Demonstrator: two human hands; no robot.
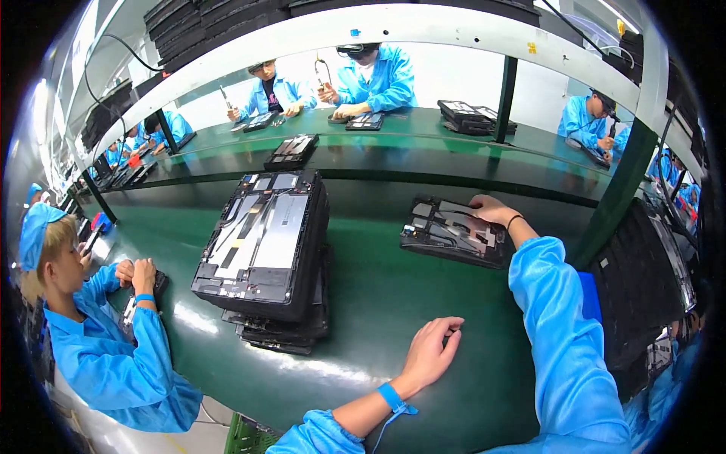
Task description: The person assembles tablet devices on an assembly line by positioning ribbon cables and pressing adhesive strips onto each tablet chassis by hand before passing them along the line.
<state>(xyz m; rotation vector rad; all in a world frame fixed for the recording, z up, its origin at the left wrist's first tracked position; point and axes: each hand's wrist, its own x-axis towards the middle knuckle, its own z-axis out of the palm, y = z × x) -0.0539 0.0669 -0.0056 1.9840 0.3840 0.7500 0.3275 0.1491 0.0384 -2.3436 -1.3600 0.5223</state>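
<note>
Ahead and to the right, an opened tablet (461,225) with bare inner parts lies on a thin dark stack or tray on the green bench. My right hand (493,210) grips its far right corner, thumb on top; the other fingers are partly hidden. Closer to me, my left hand (432,352) rests on the bench with its fingers curled together. Something dark shows between thumb and forefinger, too small to name. A blue strap with a cord circles my left wrist. To the left stands a tall stack of opened tablets (261,234), silver batteries showing on top.
The green bench (363,303) spans the middle. Another tablet (292,150) lies on the raised ledge behind. A green post (620,193) and black trays (643,280) stand at right. A co-worker (106,318) works at left; others sit across. A white shelf beam (408,26) runs overhead.
</note>
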